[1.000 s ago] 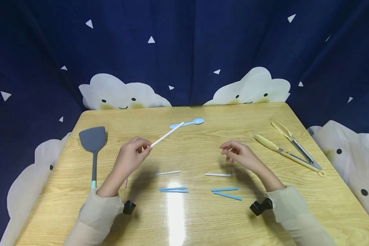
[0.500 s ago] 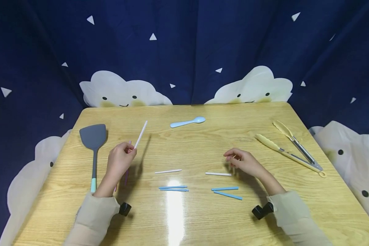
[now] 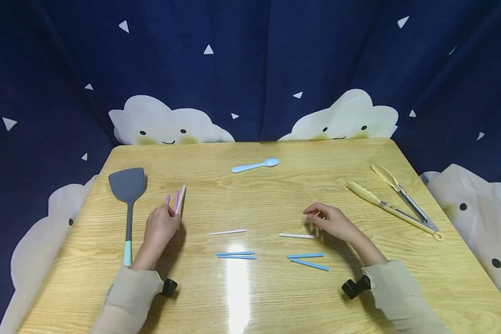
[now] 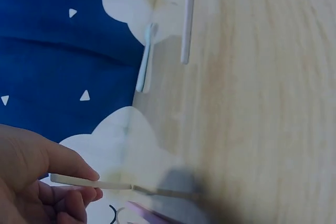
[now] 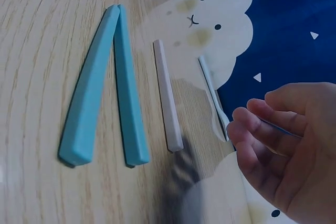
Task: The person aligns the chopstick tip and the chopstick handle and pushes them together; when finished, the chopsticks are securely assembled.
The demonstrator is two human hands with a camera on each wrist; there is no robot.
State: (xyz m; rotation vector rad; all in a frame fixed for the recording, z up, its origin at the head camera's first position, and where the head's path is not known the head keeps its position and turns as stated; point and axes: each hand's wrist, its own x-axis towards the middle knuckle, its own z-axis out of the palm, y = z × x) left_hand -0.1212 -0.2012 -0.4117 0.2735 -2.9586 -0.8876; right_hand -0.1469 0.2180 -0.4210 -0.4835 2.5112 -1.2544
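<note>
My left hand [image 3: 162, 225] pinches a white chopstick [image 3: 181, 196] between thumb and fingers; the left wrist view shows the same chopstick [image 4: 86, 183] low over the table. Two pink chopsticks [image 3: 176, 200] lie under and beside that hand, partly covered by it. My right hand [image 3: 330, 221] hovers with loosely bent fingers and holds nothing. Just below it on the table is another white chopstick [image 3: 296, 236]. A further white chopstick [image 3: 228, 232] lies left of the middle.
Two pairs of blue chopsticks [image 3: 235, 253] lie nearer the front. A light blue spoon [image 3: 254, 165] rests towards the back. The grey turner [image 3: 127, 188] is at the left, and tongs [image 3: 394, 204] lie spread at the right. A dark blue curtain [image 3: 250, 69] hangs behind the table.
My left hand has carried the white chopstick left and down beside the pink ones, turning it more upright in the view. The right hand has come slightly nearer and then stayed.
</note>
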